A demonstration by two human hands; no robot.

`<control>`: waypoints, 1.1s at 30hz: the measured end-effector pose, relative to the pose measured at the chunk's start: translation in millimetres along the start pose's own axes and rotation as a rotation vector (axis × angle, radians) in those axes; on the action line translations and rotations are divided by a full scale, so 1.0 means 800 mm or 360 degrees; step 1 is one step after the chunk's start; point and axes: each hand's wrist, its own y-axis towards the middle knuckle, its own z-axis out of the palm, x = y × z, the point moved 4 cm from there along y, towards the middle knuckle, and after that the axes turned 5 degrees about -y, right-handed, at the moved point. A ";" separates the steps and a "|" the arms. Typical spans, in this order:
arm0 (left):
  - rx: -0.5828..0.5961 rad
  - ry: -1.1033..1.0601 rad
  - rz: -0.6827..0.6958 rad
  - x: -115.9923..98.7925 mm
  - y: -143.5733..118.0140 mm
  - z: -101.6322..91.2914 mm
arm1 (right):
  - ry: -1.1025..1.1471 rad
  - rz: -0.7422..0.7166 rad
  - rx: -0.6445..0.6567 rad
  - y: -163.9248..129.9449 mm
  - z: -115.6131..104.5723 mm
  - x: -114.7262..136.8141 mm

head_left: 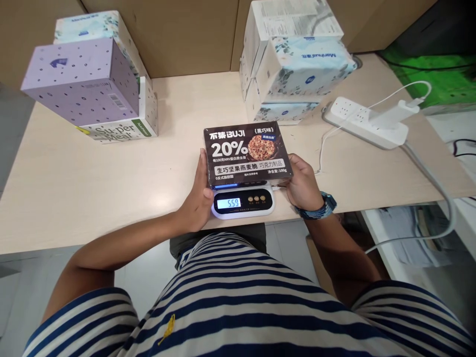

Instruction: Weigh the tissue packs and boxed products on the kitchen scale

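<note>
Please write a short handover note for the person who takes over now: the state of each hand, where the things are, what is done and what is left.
Left hand: flat against the left side of the dark snack box.
Right hand: holds the box's right end.
Box: lies flat on the small white scale at the front edge of the table; the display is lit with a reading.
Done: box is on the scale.
Left: both hands touch the box, so a free reading is not yet shown.
Other boxes and tissue packs stand behind; power strip to the right.
</note>
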 end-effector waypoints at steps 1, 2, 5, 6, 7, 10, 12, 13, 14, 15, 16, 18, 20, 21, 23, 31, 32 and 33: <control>0.0003 0.0005 0.0006 -0.001 0.000 0.000 | 0.0015 0.0012 -0.0010 0.000 -0.001 0.000; 0.0002 0.0009 0.0015 -0.001 0.000 0.000 | 0.0023 0.0014 -0.0020 0.000 -0.002 0.000; -0.0028 0.0012 0.0029 0.000 0.001 0.001 | 0.0013 0.0004 -0.0025 0.001 -0.004 -0.002; -0.0034 0.0014 0.0034 0.001 0.001 0.001 | 0.0006 0.0003 -0.0022 0.001 -0.005 -0.002; -0.0038 0.0018 0.0040 0.002 0.001 0.001 | -0.0001 0.0003 -0.0019 0.001 -0.005 -0.003; -0.0045 0.0027 0.0060 0.002 0.001 0.001 | -0.0028 -0.0009 -0.0008 0.001 -0.005 -0.004; -0.0050 0.0022 0.0047 0.002 0.001 0.001 | -0.0039 -0.0036 -0.0014 0.001 -0.004 -0.003; -0.0052 0.0015 0.0040 0.001 0.001 0.002 | -0.0041 -0.0048 -0.0017 0.001 -0.003 -0.003; -0.0057 0.0005 0.0036 0.000 0.002 0.002 | -0.0043 -0.0062 -0.0020 0.001 -0.002 -0.002; -0.0069 -0.0011 0.0034 -0.001 0.002 0.003 | -0.0047 -0.0080 -0.0021 0.001 -0.002 -0.001; -0.0084 -0.0041 0.0027 -0.001 0.002 0.004 | -0.0055 -0.0103 -0.0021 0.001 -0.001 0.001; -0.0107 -0.0138 -0.0017 -0.001 0.003 0.005 | -0.0099 -0.0159 -0.0005 0.001 -0.001 0.003; -0.0119 -0.0253 -0.0088 0.001 0.003 0.007 | -0.0159 -0.0213 0.0004 0.002 -0.001 0.005; -0.0126 -0.0297 -0.0117 0.003 0.003 0.007 | -0.0181 -0.0226 0.0002 0.002 -0.002 0.005; -0.0147 -0.0337 -0.0141 0.007 0.002 0.007 | -0.0192 -0.0218 -0.0004 0.002 -0.003 0.005; -0.0208 -0.0433 -0.0151 0.011 0.002 0.007 | -0.0068 -0.0069 -0.0033 0.003 -0.006 -0.010; -0.0227 -0.0467 -0.0168 0.010 0.002 0.006 | -0.0081 -0.0091 -0.0035 0.005 -0.008 -0.013; -0.0243 -0.0498 -0.0184 0.010 0.002 0.005 | -0.0107 -0.0128 -0.0033 0.007 -0.010 -0.015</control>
